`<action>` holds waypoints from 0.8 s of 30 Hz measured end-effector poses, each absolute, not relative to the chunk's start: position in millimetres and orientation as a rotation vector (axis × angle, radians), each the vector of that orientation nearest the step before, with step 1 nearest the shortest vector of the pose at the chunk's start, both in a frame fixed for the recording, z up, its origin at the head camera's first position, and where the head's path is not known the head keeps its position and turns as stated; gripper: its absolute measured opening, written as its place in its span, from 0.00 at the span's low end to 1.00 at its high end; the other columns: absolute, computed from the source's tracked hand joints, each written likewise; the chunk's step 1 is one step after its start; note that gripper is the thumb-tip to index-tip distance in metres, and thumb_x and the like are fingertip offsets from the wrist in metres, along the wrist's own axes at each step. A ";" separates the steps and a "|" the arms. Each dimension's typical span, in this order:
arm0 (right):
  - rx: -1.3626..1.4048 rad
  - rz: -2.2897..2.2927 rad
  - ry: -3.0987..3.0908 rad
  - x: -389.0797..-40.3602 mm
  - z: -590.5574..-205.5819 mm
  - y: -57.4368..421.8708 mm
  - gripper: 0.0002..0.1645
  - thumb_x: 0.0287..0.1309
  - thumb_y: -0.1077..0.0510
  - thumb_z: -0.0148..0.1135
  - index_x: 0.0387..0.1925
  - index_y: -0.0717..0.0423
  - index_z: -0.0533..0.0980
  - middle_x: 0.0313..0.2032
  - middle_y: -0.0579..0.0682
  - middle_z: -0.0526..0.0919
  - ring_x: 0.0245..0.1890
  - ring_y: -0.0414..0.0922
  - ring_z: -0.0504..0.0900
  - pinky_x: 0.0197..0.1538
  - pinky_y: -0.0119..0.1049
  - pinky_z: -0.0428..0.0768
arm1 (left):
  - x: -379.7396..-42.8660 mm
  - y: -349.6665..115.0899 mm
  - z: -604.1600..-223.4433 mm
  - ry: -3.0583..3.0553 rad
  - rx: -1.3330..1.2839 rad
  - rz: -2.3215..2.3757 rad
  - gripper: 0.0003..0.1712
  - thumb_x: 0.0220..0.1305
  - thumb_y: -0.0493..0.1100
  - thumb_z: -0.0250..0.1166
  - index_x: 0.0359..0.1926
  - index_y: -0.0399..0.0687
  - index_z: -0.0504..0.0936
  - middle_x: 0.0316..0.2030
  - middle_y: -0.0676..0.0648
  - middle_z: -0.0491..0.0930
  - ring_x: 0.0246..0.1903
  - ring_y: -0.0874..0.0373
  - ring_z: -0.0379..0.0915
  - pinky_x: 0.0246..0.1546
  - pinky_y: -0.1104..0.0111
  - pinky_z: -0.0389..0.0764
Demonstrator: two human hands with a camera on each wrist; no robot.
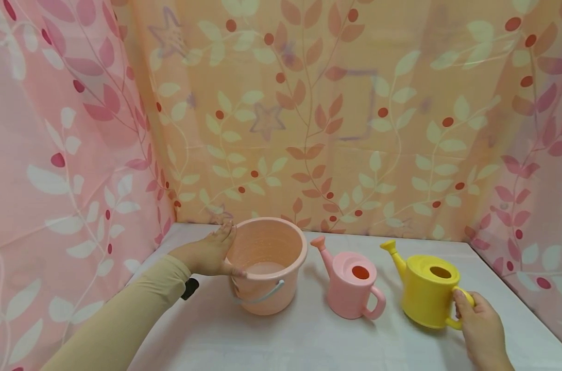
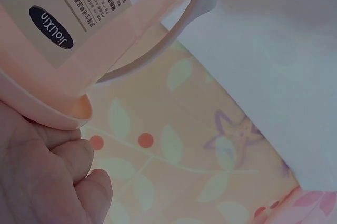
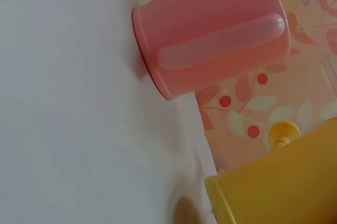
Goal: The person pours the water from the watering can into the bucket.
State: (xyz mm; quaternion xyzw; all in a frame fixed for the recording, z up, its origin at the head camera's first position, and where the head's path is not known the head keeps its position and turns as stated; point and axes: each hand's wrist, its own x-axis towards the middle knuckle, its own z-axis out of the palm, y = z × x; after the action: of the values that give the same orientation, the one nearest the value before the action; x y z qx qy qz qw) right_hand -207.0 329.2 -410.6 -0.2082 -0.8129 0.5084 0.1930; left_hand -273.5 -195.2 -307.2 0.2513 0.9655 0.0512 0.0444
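My left hand (image 1: 211, 252) holds a peach bucket (image 1: 281, 296) at its left side, thumb at the near rim and fingers along the far part. In the left wrist view, bent fingers (image 2: 73, 155) lie against the lip, near a label with a dark oval logo. A grey-blue bail handle (image 1: 262, 296) hangs down the bucket's front. With my right hand (image 1: 482, 324) I grip the handle of a yellow watering can (image 1: 424, 293), its spout pointing back left and its base close over the table. Between bucket and yellow can stands an upright pink watering can (image 1: 347, 291).
A white-covered table (image 1: 308, 345) carries these things. Behind it hangs an orange curtain (image 1: 308, 129) with a leaf print. Pink leaf-print cloth (image 1: 67, 206) closes off the left side, with similar cloth (image 1: 540, 206) on the right.
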 end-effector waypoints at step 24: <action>-0.355 1.255 -2.341 -206.3 -352.6 328.4 0.25 0.63 0.42 0.47 0.31 0.63 0.66 0.23 0.46 0.67 0.27 0.41 0.65 0.26 0.23 0.68 | -272.6 -194.7 -306.1 2.948 0.760 0.178 0.69 0.45 0.76 0.57 0.67 0.26 0.43 0.68 0.29 0.37 0.68 0.40 0.32 0.64 0.48 0.45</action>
State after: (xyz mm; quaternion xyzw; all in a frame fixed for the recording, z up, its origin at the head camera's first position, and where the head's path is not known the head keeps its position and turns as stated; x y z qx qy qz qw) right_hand -206.3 328.4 -352.6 -0.1292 -0.8504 0.4558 0.2290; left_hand -272.6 -194.7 -306.1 0.2488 0.9657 0.0584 0.0458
